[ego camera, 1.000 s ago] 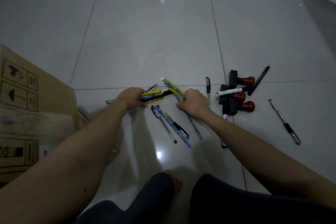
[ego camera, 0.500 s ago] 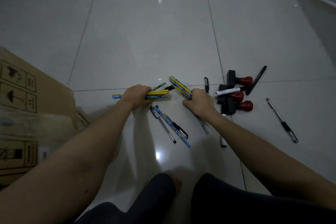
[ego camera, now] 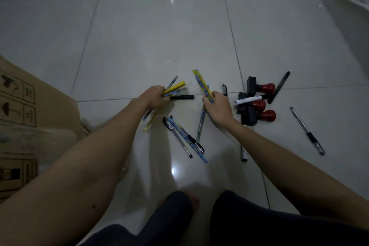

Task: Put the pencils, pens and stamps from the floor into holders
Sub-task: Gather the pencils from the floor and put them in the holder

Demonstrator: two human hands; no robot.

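Note:
My left hand (ego camera: pixel 153 99) grips a bundle of yellow and blue pencils (ego camera: pixel 174 87) that sticks out past both ends of the fist. My right hand (ego camera: pixel 218 107) holds a second bunch of yellow and blue pencils (ego camera: pixel 201 83), tilted up to the left. A black pen (ego camera: pixel 182 97) lies on the floor between the hands. Below them rest several pens and a patterned pencil (ego camera: pixel 186 138). Three black stamps with red knobs (ego camera: pixel 259 104) lie in a heap to the right, with a white marker (ego camera: pixel 247 100) across them. No holder is in view.
A cardboard box (ego camera: pixel 26 118) stands at the left edge. More pens lie on the grey tiled floor: a black one (ego camera: pixel 279 87) beyond the stamps, a clear one (ego camera: pixel 307 131) at far right, one (ego camera: pixel 244 152) under my right forearm. My knees (ego camera: pixel 179 221) fill the bottom.
Both hands have lifted their pencil bundles off the floor and tilted them more upright. The black pen between the hands now lies uncovered.

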